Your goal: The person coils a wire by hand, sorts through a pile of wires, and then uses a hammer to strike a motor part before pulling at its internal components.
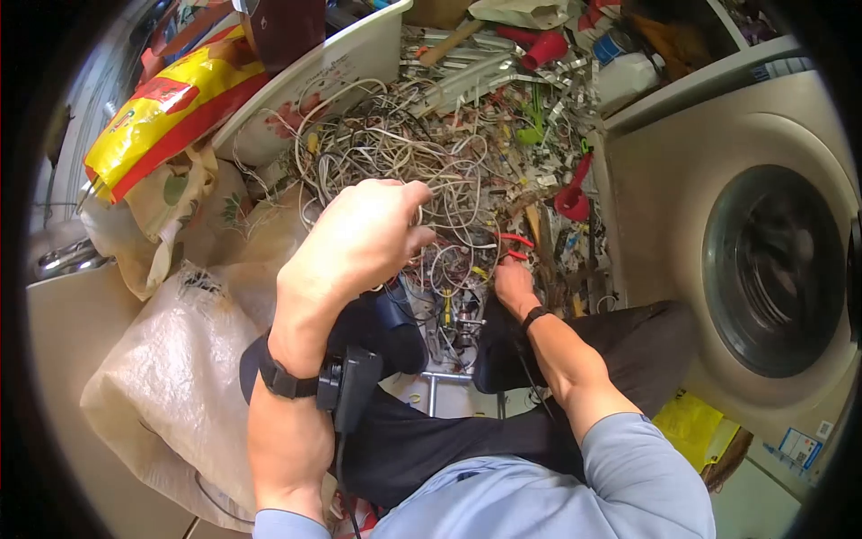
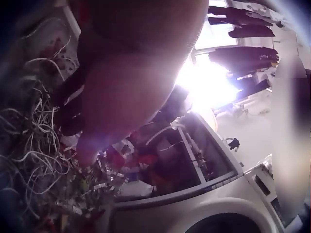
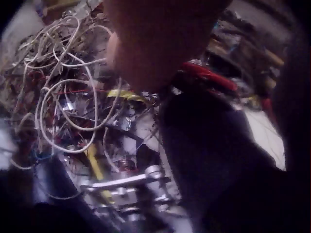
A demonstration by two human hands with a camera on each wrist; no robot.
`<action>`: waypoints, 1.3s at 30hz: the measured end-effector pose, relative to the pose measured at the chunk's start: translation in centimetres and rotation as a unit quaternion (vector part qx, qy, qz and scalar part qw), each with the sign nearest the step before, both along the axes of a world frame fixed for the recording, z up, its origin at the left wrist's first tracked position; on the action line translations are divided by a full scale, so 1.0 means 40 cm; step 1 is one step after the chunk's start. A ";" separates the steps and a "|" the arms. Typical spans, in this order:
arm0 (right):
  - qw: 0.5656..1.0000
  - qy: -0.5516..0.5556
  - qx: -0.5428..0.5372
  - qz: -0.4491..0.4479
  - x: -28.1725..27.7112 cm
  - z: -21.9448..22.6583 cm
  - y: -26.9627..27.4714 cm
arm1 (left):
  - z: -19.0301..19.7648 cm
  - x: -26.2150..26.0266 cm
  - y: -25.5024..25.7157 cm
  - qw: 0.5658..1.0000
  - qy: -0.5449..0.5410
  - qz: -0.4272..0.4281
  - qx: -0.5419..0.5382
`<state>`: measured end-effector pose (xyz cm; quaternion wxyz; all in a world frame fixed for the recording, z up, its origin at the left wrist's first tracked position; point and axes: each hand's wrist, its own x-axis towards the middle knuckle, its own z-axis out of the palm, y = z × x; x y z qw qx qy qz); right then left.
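One heap of cables (image 1: 386, 148) is seen toward eleven o'clock. Over its near edge, the left hand (image 1: 355, 235) is held with fingers bent, narrowly parted from the thumb; whether a cable is pinched cannot be told. Toward three o'clock, two red handles (image 1: 517, 239) are gripped by the right hand (image 1: 514, 286); farther out, one washing machine (image 1: 664, 216) is seen.

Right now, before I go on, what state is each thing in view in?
Left hand: raised over the cables, fingers curled; whether they hold anything is hidden.
Right hand: gripping the red-handled tool.
Red-handled tool: handles spread apart.
Cables: tangled, loosely heaped.
Washing machine door: looks closed.
White bin: open-topped, things inside.
Pale sack: crumpled, slumped.
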<state>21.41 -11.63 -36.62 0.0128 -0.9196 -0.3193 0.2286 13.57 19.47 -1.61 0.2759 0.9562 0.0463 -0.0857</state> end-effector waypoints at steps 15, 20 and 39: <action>0.921 0.369 0.125 -0.015 0.272 0.575 0.154 | 0.011 0.028 0.035 0.982 -0.173 0.001 -0.071; 0.870 0.359 0.338 0.020 0.217 0.921 0.249 | 0.055 0.055 -0.034 0.955 -0.086 0.013 -0.284; 0.956 0.166 0.194 0.144 -0.148 0.121 0.287 | 0.118 -0.014 0.161 0.598 -0.332 0.388 -0.618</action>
